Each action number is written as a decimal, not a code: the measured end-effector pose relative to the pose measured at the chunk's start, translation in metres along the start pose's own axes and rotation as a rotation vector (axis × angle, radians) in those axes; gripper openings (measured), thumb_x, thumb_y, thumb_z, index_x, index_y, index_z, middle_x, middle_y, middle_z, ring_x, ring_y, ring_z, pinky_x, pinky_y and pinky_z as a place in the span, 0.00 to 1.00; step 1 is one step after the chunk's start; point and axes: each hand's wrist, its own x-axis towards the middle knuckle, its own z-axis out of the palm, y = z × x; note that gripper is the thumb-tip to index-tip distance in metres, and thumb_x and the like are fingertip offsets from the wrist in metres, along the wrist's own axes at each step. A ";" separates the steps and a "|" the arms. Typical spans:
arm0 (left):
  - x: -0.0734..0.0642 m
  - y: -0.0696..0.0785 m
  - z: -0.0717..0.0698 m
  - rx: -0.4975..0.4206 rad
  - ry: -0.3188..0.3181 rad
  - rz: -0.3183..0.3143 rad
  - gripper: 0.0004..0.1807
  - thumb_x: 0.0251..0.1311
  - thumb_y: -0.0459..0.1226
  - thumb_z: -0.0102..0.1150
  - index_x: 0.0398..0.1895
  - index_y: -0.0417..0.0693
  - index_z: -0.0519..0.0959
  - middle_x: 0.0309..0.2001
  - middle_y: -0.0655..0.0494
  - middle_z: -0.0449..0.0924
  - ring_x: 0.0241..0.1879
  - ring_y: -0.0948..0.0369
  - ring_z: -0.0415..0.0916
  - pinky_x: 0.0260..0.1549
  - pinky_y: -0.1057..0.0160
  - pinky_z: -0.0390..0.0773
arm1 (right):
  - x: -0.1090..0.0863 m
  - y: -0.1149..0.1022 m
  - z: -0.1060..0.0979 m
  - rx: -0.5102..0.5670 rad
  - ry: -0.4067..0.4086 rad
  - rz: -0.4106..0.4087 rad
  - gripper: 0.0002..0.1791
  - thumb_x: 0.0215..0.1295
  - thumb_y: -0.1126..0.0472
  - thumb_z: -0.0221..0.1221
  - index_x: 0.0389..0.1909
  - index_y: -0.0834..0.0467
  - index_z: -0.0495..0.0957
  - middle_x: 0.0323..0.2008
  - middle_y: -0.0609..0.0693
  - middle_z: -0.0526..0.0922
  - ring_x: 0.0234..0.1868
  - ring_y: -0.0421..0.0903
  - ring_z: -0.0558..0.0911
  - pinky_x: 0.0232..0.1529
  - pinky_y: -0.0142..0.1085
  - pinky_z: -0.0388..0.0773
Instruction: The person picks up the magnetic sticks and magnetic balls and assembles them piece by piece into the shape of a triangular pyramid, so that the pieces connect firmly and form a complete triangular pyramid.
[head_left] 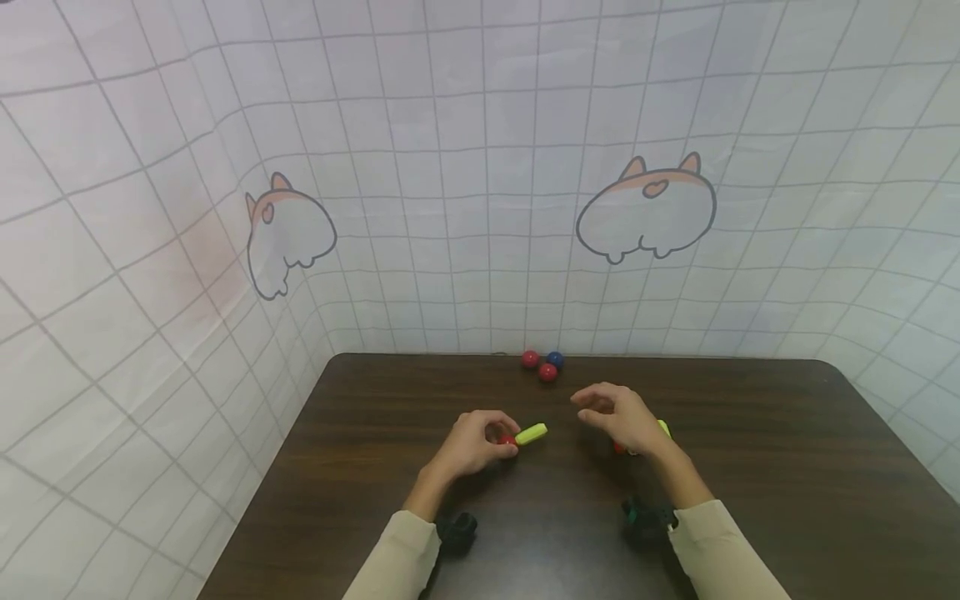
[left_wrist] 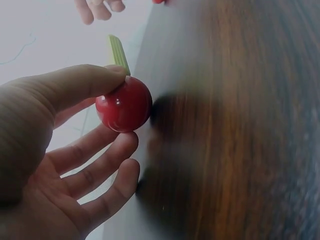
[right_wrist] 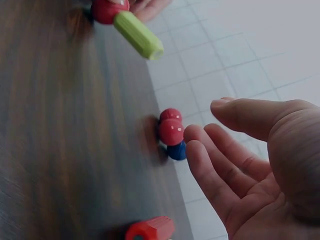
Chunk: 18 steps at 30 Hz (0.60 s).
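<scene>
My left hand [head_left: 472, 442] pinches a glossy red ball [left_wrist: 125, 106] between thumb and fingers, low over the table. From that ball a ribbed yellow-green rod [right_wrist: 139, 35] sticks out, its near end right at the ball and its far end pointing toward my right side. My right hand [right_wrist: 250, 160] holds nothing, with its fingers loosely bent and the thumb apart from them. In the head view it hovers to the right of the rod, and its wrist partly covers a red piece [head_left: 619, 447] and another yellow-green piece [head_left: 663, 427].
Two red balls and a blue ball [head_left: 555, 359] sit close together at the table's back edge. A red faceted piece [right_wrist: 155, 229] lies near my right hand. Behind the dark wooden table [head_left: 360, 417] hangs a white gridded cloth [head_left: 450, 250].
</scene>
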 end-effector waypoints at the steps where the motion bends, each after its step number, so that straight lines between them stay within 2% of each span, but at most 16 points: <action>1: 0.000 -0.001 0.000 -0.005 0.001 0.000 0.12 0.57 0.39 0.75 0.44 0.54 0.86 0.33 0.61 0.83 0.28 0.65 0.75 0.27 0.67 0.74 | 0.003 0.001 -0.002 0.007 -0.009 0.003 0.15 0.70 0.62 0.64 0.55 0.59 0.82 0.53 0.59 0.86 0.51 0.53 0.86 0.51 0.49 0.83; 8: -0.002 -0.004 -0.003 -0.021 -0.011 0.009 0.13 0.58 0.40 0.75 0.46 0.53 0.86 0.34 0.60 0.84 0.29 0.64 0.75 0.27 0.67 0.74 | 0.034 0.008 -0.013 0.040 -0.069 0.026 0.17 0.69 0.62 0.64 0.58 0.57 0.81 0.54 0.65 0.84 0.49 0.54 0.86 0.48 0.47 0.84; 15: -0.004 -0.006 -0.005 -0.040 -0.013 -0.007 0.13 0.58 0.41 0.75 0.45 0.55 0.86 0.35 0.60 0.84 0.28 0.64 0.75 0.25 0.66 0.75 | 0.060 0.015 -0.017 0.079 -0.146 0.091 0.26 0.71 0.62 0.64 0.68 0.60 0.74 0.63 0.66 0.78 0.53 0.57 0.85 0.49 0.48 0.85; 18: -0.005 -0.007 -0.006 -0.043 -0.015 -0.012 0.13 0.57 0.41 0.75 0.45 0.56 0.86 0.35 0.60 0.84 0.26 0.65 0.75 0.24 0.66 0.75 | 0.068 0.015 -0.016 0.085 -0.176 0.086 0.28 0.70 0.62 0.64 0.69 0.62 0.72 0.66 0.66 0.76 0.54 0.58 0.84 0.50 0.49 0.84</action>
